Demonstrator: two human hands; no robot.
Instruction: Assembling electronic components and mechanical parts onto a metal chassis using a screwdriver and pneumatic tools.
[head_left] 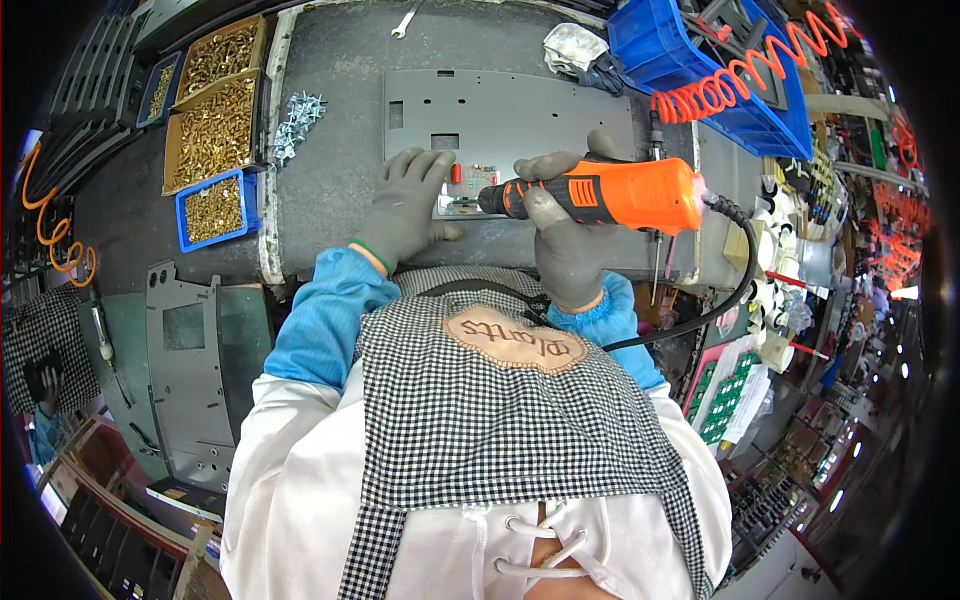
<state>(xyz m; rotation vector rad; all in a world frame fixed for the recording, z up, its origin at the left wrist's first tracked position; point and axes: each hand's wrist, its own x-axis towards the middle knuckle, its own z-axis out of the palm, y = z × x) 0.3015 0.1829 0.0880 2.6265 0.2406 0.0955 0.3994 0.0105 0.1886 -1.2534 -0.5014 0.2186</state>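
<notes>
Right hand (pixel 572 252) grips the orange screwdriver (pixel 635 195), left hand (pixel 405 210) half-open, empty, circuit board (pixel 477 181) between them toward the near-left corner of the panel (pixel 540 115)!

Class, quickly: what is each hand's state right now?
Left hand: open, palm down over the grey panel.
Right hand: closed around the orange power driver.

Head-worn fisheye, looking down, close above hands (pixel 405 205)

A worn gray workbench (pixel 335 190) spans a cluttered workshop, with a green-topped table (pixel 130 315) at left, a wood-framed rack (pixel 115 510) below and bright lights (pixel 907 293) at far right.
</notes>
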